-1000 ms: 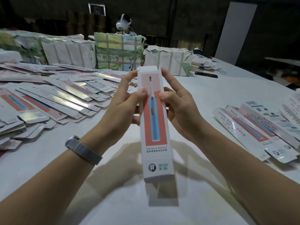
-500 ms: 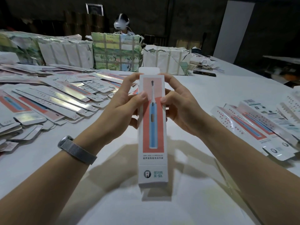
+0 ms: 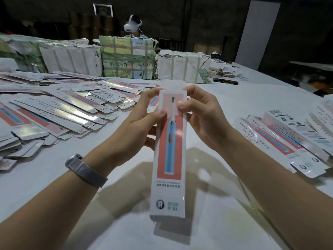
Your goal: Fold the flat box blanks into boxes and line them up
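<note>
A long, narrow toothbrush box (image 3: 169, 152) is held upright above the white table (image 3: 225, 109) at the centre of the view, pinched near its upper end by both hands. The left hand (image 3: 138, 121) is curled round the box's left edge, with its thumb pressed on the printed front face and its fingers wrapped behind. The right hand (image 3: 201, 114) grips the right edge in the same manner, its thumb tip laid on the front beside the pictured brush head. The top flap (image 3: 173, 85) is seen standing up pale above the fingers at twelve o'clock; whether it is tucked cannot be told. The lower end of the box hangs toward six o'clock, where a tooth logo is printed, and a shadow is cast on the table beneath it. A mesh-banded watch (image 3: 84, 170) is worn on the left wrist, toward eight o'clock.

At nine to ten o'clock a loose spread of flat box blanks (image 3: 59, 109) is laid overlapping on the table. At three o'clock a row of folded boxes (image 3: 288, 139) is lined up side by side, lying flat. Beyond the hands, from ten to one o'clock, wrapped bundles (image 3: 126, 58) are stacked along the far table edge, some white, one green and yellow. Behind them, at twelve o'clock, another person wearing a white headset (image 3: 132, 26) is partly seen.
</note>
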A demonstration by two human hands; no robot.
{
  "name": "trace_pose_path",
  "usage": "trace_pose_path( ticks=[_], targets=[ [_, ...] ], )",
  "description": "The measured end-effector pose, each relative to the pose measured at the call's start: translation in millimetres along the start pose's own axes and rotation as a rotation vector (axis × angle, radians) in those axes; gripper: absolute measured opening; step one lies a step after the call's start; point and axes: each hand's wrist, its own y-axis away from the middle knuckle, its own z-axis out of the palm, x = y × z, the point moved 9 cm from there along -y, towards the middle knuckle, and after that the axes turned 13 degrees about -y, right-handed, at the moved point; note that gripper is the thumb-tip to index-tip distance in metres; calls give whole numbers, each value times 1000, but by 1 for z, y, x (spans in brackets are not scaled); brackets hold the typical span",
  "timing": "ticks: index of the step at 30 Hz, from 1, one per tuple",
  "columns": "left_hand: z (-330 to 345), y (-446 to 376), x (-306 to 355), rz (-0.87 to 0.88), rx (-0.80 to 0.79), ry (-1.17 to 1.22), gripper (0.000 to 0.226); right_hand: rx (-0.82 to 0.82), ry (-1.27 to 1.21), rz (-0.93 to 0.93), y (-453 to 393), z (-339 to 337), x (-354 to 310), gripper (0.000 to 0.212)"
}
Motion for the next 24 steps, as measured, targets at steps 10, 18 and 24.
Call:
trace_pose_path(
  ticks=[10, 18, 24],
  targets=[
    [2, -1, -5, -30, 9, 68, 33, 10, -28, -40, -3, -2, 2, 38],
    [5, -1, 0, -1, -1, -46, 32, 55, -33, 59, -3, -7, 6, 17],
    [9, 1, 4, 43, -16, -124, 36, 56, -72, 171, -3, -9, 7, 5]
  ],
)
